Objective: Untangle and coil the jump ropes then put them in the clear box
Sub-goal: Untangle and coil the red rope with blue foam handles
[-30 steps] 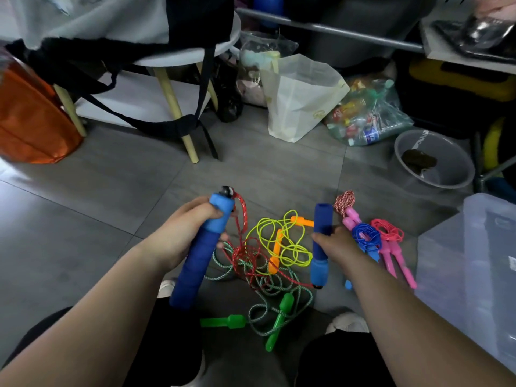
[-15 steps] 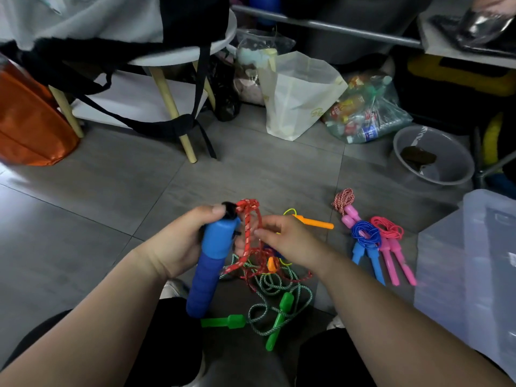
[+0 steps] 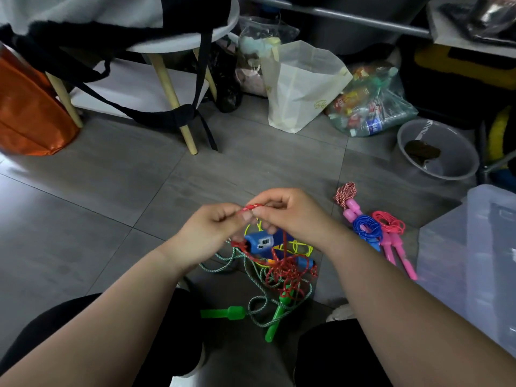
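Dim, even indoor light leaves soft shadows on the floor [image 3: 92, 208]; the wide lens bends the edges, and detail is slightly soft.

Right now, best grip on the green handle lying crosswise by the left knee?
Probably the green handle by its bare left half, from above: it lies flat on the floor, and the green rope leaves its right end.

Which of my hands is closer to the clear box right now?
Right. Both hands pinch the red rope, but the right hand is on the side of the clear box, which sits off to its right; the left hand is farther left.
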`<state>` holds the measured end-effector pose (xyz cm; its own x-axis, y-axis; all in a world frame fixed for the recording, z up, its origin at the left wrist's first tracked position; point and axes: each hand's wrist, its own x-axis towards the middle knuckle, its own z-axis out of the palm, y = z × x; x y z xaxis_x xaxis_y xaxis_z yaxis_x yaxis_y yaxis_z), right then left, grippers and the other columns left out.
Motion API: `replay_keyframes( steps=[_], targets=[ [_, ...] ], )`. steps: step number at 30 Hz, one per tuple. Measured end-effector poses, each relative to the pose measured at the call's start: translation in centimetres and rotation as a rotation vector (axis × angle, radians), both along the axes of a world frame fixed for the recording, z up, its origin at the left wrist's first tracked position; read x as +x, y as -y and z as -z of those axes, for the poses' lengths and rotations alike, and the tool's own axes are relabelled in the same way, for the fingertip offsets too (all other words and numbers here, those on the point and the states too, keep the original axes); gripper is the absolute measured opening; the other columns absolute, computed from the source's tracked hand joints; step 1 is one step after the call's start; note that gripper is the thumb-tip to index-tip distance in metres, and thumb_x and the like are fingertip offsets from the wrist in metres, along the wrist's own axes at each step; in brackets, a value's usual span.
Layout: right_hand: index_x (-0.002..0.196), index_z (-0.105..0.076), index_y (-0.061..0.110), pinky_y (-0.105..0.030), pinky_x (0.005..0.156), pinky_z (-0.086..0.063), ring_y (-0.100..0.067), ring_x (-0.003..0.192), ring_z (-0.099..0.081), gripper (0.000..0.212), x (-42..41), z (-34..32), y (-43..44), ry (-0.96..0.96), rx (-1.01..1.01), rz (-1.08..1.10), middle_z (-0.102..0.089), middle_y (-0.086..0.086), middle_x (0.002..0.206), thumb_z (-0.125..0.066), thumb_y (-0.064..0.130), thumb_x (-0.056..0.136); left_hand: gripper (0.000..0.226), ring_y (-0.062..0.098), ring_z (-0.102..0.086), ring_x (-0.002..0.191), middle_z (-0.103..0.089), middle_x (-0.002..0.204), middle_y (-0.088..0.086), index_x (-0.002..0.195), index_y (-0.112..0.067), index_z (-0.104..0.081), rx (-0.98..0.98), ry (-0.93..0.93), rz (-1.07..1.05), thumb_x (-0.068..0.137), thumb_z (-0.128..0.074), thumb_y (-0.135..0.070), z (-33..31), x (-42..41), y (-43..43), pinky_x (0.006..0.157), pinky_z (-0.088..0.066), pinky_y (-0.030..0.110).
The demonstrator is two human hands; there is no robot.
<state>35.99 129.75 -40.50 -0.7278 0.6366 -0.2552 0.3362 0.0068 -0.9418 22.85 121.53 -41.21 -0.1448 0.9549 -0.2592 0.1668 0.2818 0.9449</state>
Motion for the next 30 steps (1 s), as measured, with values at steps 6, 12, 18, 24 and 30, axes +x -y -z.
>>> replay_keyframes(
  steps=[6,12,18,24,30],
  targets=[
    [0.13,-0.043,0.021,-0.029,0.089,-0.043,-0.021,0.11,-0.054,0.053,2.8,4.7,-1.1,0.47,0.049,-0.031,-0.05,-0.008,0.128,-0.061,0.006,0.083,0.028,-0.002,-0.052,0.052,-0.057,0.049,-0.008,0.073,-0.018,-0.062,0.115,0.063,-0.059,0.092,-0.043,-0.007,-0.9,-1.2,0.2,0.058,-0.042,0.008],
    [0.146,-0.011,0.022,-0.031,0.102,-0.036,-0.023,0.127,-0.039,0.087,0.6,11.2,1.3,0.702,0.007,-0.155,-0.03,-0.007,0.148,-0.067,0.017,0.08,0.019,0.005,-0.068,0.082,-0.073,0.081,-0.01,0.08,-0.008,-0.06,0.18,0.211,-0.119,0.082,-0.051,-0.024,-1.3,-2.9,0.5,0.084,-0.051,0.017],
    [0.142,-0.024,0.024,-0.036,0.108,-0.017,-0.023,0.135,-0.02,0.063,-4.3,15.5,1.9,0.76,0.418,0.019,-0.027,-0.001,0.146,-0.054,0.03,0.086,0.03,0.013,-0.068,0.094,-0.073,0.095,-0.006,0.073,-0.026,-0.069,0.293,0.409,-0.227,0.062,-0.068,-0.054,-0.6,-7.5,2.4,0.078,-0.054,0.023],
    [0.108,-0.057,0.018,-0.032,0.092,-0.032,-0.025,0.115,-0.047,0.023,-6.7,17.3,-0.5,0.907,0.569,-0.073,-0.056,-0.005,0.117,-0.046,0.027,0.091,0.023,0.01,-0.07,0.079,-0.074,0.078,-0.003,0.06,-0.023,-0.065,0.144,0.383,-0.44,0.071,-0.057,-0.042,-0.2,-9.9,2.7,0.075,-0.055,0.024],
    [0.073,-0.053,0.02,-0.027,0.068,-0.039,-0.022,0.082,-0.057,0.014,-4.9,13.6,-2.5,0.564,0.193,0.215,-0.06,-0.001,0.077,-0.063,0.018,0.082,0.022,0.019,-0.047,0.053,-0.056,0.051,0.002,0.07,-0.014,-0.056,-0.304,-0.124,-0.581,0.091,-0.054,-0.02,1.2,-9.8,2.1,0.057,-0.038,0.027]
  ],
)
